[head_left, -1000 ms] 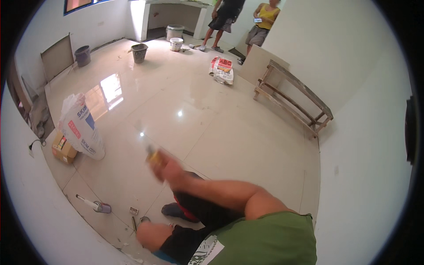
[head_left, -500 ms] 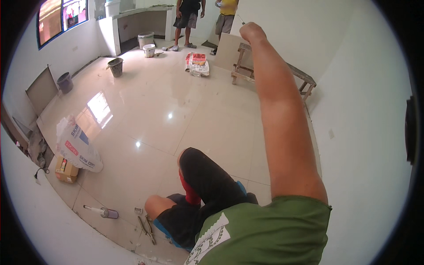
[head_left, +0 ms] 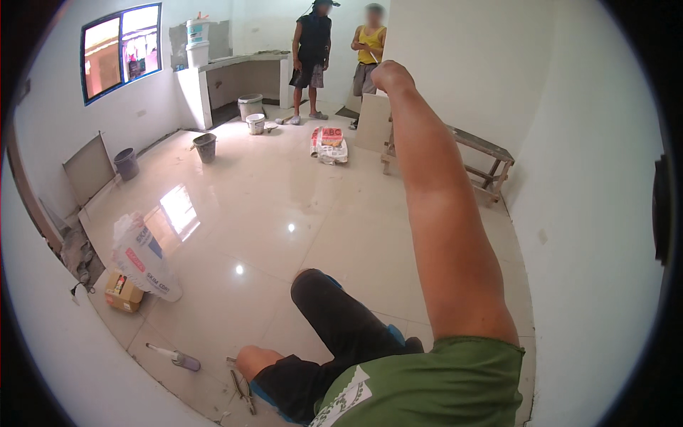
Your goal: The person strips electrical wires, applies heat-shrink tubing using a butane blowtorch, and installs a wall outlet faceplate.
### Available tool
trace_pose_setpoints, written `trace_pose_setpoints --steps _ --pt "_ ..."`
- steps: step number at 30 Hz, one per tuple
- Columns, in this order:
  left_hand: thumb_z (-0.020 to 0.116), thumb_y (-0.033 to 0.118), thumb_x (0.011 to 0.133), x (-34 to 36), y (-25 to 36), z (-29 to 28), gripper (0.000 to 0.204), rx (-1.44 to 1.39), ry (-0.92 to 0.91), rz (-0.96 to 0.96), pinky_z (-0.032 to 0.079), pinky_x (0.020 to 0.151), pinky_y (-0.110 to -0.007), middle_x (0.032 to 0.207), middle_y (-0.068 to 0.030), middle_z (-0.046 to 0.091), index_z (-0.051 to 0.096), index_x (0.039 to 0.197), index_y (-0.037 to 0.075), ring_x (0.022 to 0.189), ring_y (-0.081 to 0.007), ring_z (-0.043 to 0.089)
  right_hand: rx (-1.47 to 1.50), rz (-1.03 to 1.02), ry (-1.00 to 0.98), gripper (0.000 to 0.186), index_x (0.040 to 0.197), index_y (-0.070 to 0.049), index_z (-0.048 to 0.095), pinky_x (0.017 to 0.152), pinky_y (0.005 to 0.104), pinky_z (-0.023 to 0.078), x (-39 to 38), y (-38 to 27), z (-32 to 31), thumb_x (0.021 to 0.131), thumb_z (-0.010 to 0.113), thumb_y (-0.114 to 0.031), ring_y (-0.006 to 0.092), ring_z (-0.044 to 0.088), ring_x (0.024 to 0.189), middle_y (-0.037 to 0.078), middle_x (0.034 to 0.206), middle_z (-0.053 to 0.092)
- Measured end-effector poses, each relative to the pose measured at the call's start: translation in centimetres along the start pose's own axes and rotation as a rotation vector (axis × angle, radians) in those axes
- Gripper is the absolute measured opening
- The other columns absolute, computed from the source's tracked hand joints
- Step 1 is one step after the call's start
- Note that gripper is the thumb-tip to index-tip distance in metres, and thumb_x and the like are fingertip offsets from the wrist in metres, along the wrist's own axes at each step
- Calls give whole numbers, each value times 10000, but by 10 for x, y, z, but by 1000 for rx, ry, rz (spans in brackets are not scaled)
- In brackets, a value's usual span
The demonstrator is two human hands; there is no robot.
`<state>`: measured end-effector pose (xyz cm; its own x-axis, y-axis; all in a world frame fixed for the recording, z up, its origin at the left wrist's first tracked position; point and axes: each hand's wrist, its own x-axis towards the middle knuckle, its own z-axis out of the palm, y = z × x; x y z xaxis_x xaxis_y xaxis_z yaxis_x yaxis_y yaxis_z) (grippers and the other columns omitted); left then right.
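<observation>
My right arm (head_left: 448, 213) stretches out ahead, its hand (head_left: 393, 77) raised and closed. A thin, pale rod-like tool (head_left: 373, 57) sticks out past the fingers; its exact kind is too small to tell. My left hand is out of view. I sit low on the floor with knees bent. Beside my knee lie pliers (head_left: 243, 391) with their handles apart. Farther left, a sealant cartridge (head_left: 186, 361) with a pale nozzle rests on its side.
A white sack (head_left: 146, 260) and a cardboard box (head_left: 124, 292) stand at left. Buckets (head_left: 205, 147) and a printed bag (head_left: 330, 146) sit farther off. A wooden bench (head_left: 484, 146) is by the right wall. Two people (head_left: 311, 60) stand at the back.
My view has tilted upward, so the room sits lower in the picture and the people show more fully. My right arm stays outstretched, the tool still in hand.
</observation>
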<state>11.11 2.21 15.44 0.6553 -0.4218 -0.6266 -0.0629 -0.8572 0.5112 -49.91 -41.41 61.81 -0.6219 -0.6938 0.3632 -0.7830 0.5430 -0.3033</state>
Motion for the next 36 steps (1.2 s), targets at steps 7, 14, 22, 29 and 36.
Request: trace_pose_setpoints --steps 7,14,22,29,36 --pt "660 401 942 -35 36 -4 549 26 51 -47 419 515 -430 749 -179 619 572 840 -131 575 -254 489 -9 -34 -37 399 1266 -56 672 1006 425 508 28 -11 61 914 508 -150 298 602 1261 141 1384 606" --pt "680 487 921 -38 40 -6 665 90 15 -174 466 580 -441 767 -207 633 557 1017 -160 629 -259 518 -100 -313 -190 376 1205 -28 685 977 472 519 -2 -15 165 919 512 -202 351 640 1185 193 1280 657" --pt "688 256 903 23 -7 12 423 -27 199 -180 496 400 -427 978 -286 649 539 1059 -108 709 -267 684 -42 -709 -544 375 1196 -64 575 865 523 521 -156 -17 272 968 525 -357 382 674 1014 212 1062 699" --pt "744 249 859 36 -26 19 444 -31 262 -127 440 327 -414 768 -219 621 527 939 -130 500 -301 654 134 -1122 -501 314 1192 -100 578 807 447 534 -220 -46 294 990 543 -338 303 682 982 110 1036 708" --pt "763 228 830 -5 27 11 426 141 275 -132 503 403 -411 817 -255 647 559 902 -139 550 -321 667 571 -958 -307 335 1263 -120 581 790 443 531 -176 -80 276 983 570 -304 358 673 910 143 991 702"
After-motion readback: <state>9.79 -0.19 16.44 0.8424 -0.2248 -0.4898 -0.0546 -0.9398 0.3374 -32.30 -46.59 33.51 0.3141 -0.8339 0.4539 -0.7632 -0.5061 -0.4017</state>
